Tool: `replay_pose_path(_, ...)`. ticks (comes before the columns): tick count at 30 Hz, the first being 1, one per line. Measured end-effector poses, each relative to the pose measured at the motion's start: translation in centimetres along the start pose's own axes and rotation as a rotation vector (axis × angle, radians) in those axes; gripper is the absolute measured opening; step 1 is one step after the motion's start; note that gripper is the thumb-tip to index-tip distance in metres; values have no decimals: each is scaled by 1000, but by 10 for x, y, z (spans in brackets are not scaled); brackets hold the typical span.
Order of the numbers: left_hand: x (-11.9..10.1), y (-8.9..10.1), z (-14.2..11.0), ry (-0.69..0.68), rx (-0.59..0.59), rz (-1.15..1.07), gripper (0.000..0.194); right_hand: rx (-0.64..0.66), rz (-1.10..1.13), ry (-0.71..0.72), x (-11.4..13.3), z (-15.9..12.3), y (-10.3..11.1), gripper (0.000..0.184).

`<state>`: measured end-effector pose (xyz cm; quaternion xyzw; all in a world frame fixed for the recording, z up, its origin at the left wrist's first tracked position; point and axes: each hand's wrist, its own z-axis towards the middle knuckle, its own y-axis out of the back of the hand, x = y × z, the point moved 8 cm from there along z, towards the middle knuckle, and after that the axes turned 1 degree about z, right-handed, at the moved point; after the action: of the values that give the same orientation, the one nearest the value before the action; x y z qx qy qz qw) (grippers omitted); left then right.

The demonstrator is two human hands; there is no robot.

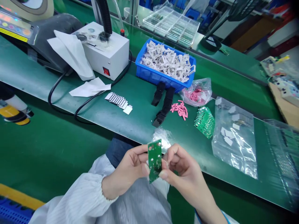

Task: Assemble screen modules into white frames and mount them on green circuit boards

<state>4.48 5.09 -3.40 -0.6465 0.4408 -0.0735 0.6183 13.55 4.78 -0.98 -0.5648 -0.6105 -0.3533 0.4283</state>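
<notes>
A green circuit board (154, 161) stands nearly upright in front of my body, with small holes and white pads on its face. My left hand (134, 166) grips its left edge between thumb and fingers. At the opposite edge, my right hand (181, 168) is closed in a pinch, thumb tip against the board. Whether a small clear piece also sits between those fingers is hard to make out. Just behind the board lies a heap of clear plastic bits (162, 137). More green circuit boards (205, 122) lie overlapped to the right, beside small pink pieces (179, 109).
A blue bin (149, 74) of white plastic parts stands at the back, black straps (164, 107) before it. Left are a white box (116, 59) with a red switch, a black cable (78, 112) and white labels (118, 101). Plastic bags (235, 152) lie right.
</notes>
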Motion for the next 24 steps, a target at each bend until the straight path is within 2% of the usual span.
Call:
replay_pose_path(4, -4, -5, 0, 1, -63, -70, 39, -3, -46, 79, 6, -4, 4, 39)
replay_pose_path(12, -3, -8, 0, 23, -78, -68, 44, 136, 34, 12, -4, -6, -18, 41)
replay_pose_path(20, 0, -5, 0, 28, -68, -30, 46, 161, 102, -73, -8, -3, -29, 36)
replay_pose_path(24, 1, -5, 0, 26, -53, -11, 47, 165, 141, -51, -8, -4, -29, 36)
